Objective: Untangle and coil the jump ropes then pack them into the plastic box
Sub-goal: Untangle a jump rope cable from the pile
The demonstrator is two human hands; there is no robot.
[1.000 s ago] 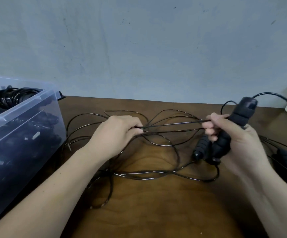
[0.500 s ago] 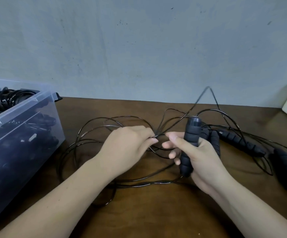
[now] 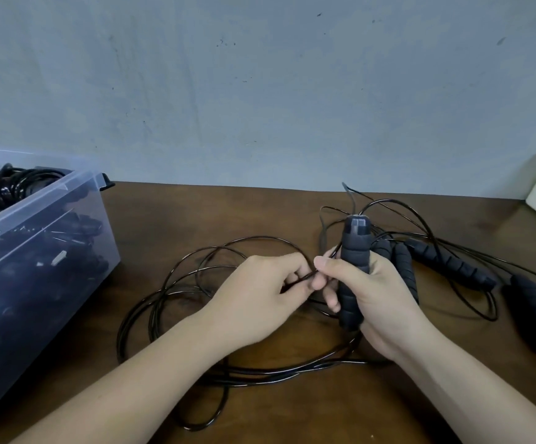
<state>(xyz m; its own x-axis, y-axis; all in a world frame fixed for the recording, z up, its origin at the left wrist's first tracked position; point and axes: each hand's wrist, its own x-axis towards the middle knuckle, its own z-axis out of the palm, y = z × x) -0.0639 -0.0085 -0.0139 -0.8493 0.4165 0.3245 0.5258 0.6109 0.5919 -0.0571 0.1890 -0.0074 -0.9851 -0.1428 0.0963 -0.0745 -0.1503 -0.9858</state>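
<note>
- Thin glossy black jump-rope cord (image 3: 215, 318) lies in loose overlapping loops on the dark brown wooden counter (image 3: 292, 408), in front of and between the two forearms. Loops cross at several places, so it reads as not yet coiled.
- Ribbed black foam rope handle (image 3: 354, 251) stands nearly upright in the right hand (image 3: 379, 296). The grip is closed around it, thumb across the front; a second, similar handle (image 3: 403, 264) sits behind the palm, apparently in the same grip. Judgement: holding both handles upright together fixes the ends of the rope, giving a core to wind against.
- Left hand (image 3: 260, 293) is just beside the right, its fingertips (image 3: 316, 283) pinched shut on a strand of the cord close to the handles. Judgement: the pinch sits where fresh cord is fed across, so each turn can be laid with tension.
- Step in hand, as judged: early winding; most of the cord is loose on the counter.
- Further black foam handles (image 3: 452, 267) with their own cords lie to the right, apart from the hands, waiting their turn.
- Clear plastic box (image 3: 45, 200) stands at the left edge of the counter, open-topped, dark coiled ropes (image 3: 7, 187) already inside; within easy reach for depositing the finished coil.
- Risk, as judged: crossed loops may snag while being drawn in.
</note>
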